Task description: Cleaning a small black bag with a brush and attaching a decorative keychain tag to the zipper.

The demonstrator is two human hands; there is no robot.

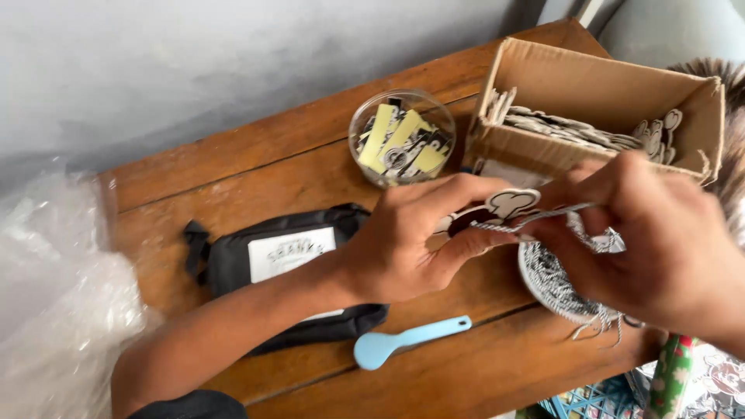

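My left hand [415,240] pinches a flat black-and-white cartoon-shaped cutout [504,208] between thumb and fingers above the wooden table [256,155]. My right hand [660,240] meets it from the right, fingers closed on a thin metal ball chain [543,216] at the cutout's edge. Under my right hand sits a round container [555,283] full of more metal chains, some spilling over its rim.
A cardboard box [605,85] of similar cutouts stands at the back right. A clear round tub [401,138] holds yellow-backed pieces. A black pouch [272,260] with a white label and a light blue spoon [407,341] lie near. Crumpled clear plastic [54,295] fills the left.
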